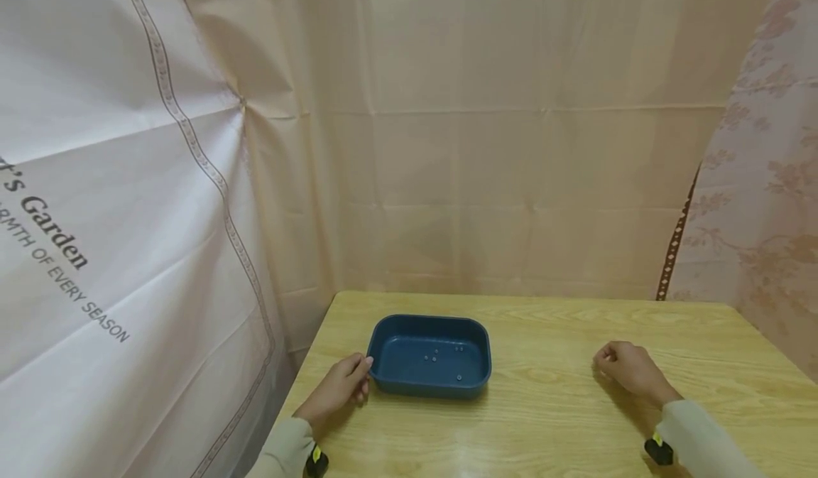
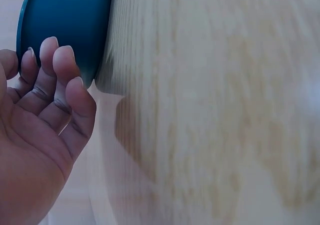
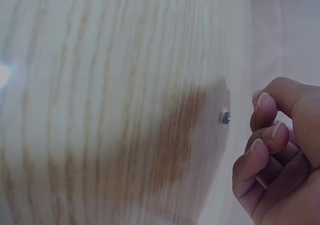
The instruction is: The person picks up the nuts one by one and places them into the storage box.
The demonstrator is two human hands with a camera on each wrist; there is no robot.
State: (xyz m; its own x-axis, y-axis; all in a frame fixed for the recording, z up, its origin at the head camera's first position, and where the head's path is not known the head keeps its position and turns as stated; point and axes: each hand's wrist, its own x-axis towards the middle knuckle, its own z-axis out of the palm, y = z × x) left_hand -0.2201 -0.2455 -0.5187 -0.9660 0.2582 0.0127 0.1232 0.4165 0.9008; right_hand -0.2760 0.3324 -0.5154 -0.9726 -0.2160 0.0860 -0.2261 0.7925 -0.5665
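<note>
A dark blue rectangular tray (image 1: 429, 393) with rounded corners stands left of centre on the table. Several tiny nuts (image 1: 459, 377) lie scattered on its floor. My left hand (image 1: 348, 382) grips the tray's left end, thumb at the rim and fingers against the outer wall. Well to the right, my right hand (image 1: 629, 373) is low over the table with its fingers curled in. In the right wrist view a small metal nut (image 3: 226, 118) sits on the table just off the fingertips of that hand; I see nothing held between them.
The wooden table (image 1: 543, 421) carries the tray, and its far edge runs close to a hanging beige cloth (image 1: 511, 180). A white printed cloth (image 1: 128, 251) hangs at the left, a flowered one (image 1: 760, 236) at the right.
</note>
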